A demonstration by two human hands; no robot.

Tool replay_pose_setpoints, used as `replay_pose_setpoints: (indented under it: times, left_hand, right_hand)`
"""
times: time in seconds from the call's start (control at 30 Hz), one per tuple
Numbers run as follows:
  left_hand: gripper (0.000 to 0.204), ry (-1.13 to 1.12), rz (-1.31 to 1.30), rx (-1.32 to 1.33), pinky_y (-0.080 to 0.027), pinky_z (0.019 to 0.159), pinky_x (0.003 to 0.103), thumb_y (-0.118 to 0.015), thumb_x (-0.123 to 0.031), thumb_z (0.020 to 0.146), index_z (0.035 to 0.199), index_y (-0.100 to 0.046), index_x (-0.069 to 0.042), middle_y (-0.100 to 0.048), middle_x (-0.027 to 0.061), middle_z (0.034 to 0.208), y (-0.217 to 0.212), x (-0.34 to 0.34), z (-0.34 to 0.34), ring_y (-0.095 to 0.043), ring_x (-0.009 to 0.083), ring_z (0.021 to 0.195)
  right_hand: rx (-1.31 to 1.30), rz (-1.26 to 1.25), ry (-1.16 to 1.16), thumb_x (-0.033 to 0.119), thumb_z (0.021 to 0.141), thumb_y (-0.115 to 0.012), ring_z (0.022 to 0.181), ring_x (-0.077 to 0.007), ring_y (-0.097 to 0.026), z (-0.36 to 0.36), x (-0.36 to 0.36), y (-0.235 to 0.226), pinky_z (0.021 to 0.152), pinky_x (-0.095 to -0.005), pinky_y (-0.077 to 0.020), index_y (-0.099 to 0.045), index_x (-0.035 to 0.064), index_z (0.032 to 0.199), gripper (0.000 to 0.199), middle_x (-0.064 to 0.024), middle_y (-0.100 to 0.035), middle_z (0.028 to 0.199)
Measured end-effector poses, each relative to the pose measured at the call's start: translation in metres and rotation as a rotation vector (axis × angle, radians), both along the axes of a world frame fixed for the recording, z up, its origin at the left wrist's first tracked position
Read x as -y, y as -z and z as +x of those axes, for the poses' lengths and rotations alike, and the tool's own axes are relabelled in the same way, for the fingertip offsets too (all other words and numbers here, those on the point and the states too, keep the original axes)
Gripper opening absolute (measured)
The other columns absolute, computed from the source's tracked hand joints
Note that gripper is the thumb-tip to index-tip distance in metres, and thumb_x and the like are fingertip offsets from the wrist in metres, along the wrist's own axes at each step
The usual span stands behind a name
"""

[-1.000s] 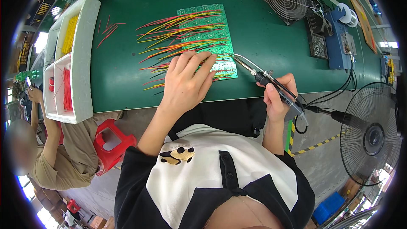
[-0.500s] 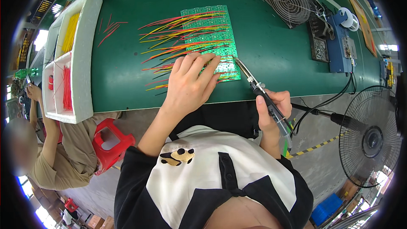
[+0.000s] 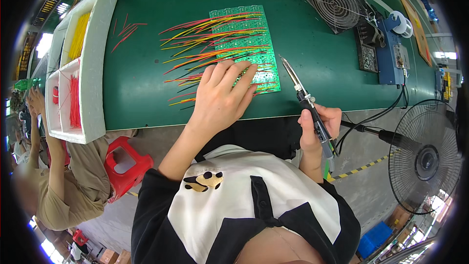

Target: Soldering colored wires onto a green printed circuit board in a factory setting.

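A soldering iron (image 3: 312,107) is gripped in my right hand (image 3: 320,126), tilted up and left. Its metal tip stands just off the right edge of a green circuit board panel (image 3: 234,11). Many red, yellow and black wires (image 3: 195,55) lie in rows across the panel, their long ends trailing left over the bench. My left hand (image 3: 222,93) rests on the lower part of the panel, fingers bent down around wires. Red wire shows by its fingertips, though the hand hides much of the grip.
Left stands a white foam box (image 3: 93,93) with yellow and red wires; loose red wires (image 3: 128,34) lie beside it. A square metal fan (image 3: 334,2), a blue soldering station (image 3: 391,49) and a solder spool (image 3: 402,24) stand right. A co-worker (image 3: 68,190) sits left near a red stool (image 3: 128,164).
The soldering iron's tip has drawn away from the board to the right and slightly up. My left hand stays on the wires, shifting slightly right with the panel.
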State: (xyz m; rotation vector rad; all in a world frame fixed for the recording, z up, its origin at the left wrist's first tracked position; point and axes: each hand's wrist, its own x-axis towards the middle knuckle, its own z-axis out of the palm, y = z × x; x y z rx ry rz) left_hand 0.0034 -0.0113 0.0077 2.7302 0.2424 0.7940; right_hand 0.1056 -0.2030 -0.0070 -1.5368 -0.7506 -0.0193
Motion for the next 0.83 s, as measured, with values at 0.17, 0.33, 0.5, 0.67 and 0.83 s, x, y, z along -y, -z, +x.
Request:
replay_pose_setpoints:
  times: [0.17, 0.33, 0.5, 0.67, 0.83]
  left_hand:
    - [0.038, 0.003, 0.017, 0.012, -0.041, 0.079, 0.035, -0.067, -0.018, 0.074, 0.108, -0.059, -0.004, -0.056, 0.0054, 0.104, 0.000, -0.001, 0.000, -0.052, 0.0225, 0.093]
    - [0.036, 0.010, -0.008, -0.001, -0.041, 0.078, 0.036, -0.065, -0.017, 0.075, 0.107, -0.059, -0.003, -0.054, 0.0069, 0.102, -0.001, -0.004, 0.000, -0.051, 0.0226, 0.092]
    - [0.038, 0.034, -0.046, -0.034, -0.041, 0.080, 0.038, -0.064, -0.011, 0.074, 0.110, -0.059, -0.003, -0.055, 0.0065, 0.104, -0.004, -0.004, -0.003, -0.053, 0.0250, 0.095]
    - [0.034, 0.028, -0.008, -0.012, -0.041, 0.081, 0.038, -0.061, -0.006, 0.075, 0.109, -0.059, -0.004, -0.056, 0.0074, 0.105, -0.010, -0.006, -0.012, -0.053, 0.0257, 0.095]
    - [0.033, 0.091, -0.052, 0.222, -0.040, 0.086, 0.040, -0.060, -0.002, 0.075, 0.108, -0.061, -0.006, -0.057, 0.0094, 0.109, -0.036, -0.001, -0.022, -0.054, 0.0266, 0.098]
  right_hand:
    - [-0.054, 0.019, 0.066, 0.008, 0.081, -0.063, 0.048, -0.0082, -0.049, 0.006, -0.004, -0.003, 0.045, -0.0197, -0.0408, -0.044, 0.0005, 0.091, 0.023, -0.0116, -0.057, 0.068]
    - [-0.050, 0.124, 0.101, 0.007, 0.083, -0.062, 0.047, -0.0079, -0.050, 0.027, -0.010, -0.003, 0.053, -0.0232, -0.0475, -0.044, 0.0003, 0.090, 0.021, -0.0111, -0.057, 0.065]
    - [-0.157, 0.104, 0.210, 0.007, 0.084, -0.063, 0.047, -0.0062, -0.049, 0.056, -0.013, -0.007, 0.055, -0.0222, -0.0497, -0.044, 0.0012, 0.088, 0.020, -0.0063, -0.055, 0.061]
    - [-0.331, 0.187, 0.207, 0.009, 0.085, -0.063, 0.043, -0.0050, -0.042, 0.064, -0.020, -0.010, 0.059, -0.0256, -0.0521, -0.045, 0.0032, 0.085, 0.019, -0.0017, -0.048, 0.056]
    - [-0.297, 0.143, 0.189, 0.010, 0.084, -0.063, 0.044, -0.0050, -0.043, 0.066, -0.014, -0.008, 0.055, -0.0219, -0.0495, -0.045, 0.0044, 0.086, 0.018, -0.0011, -0.049, 0.057]
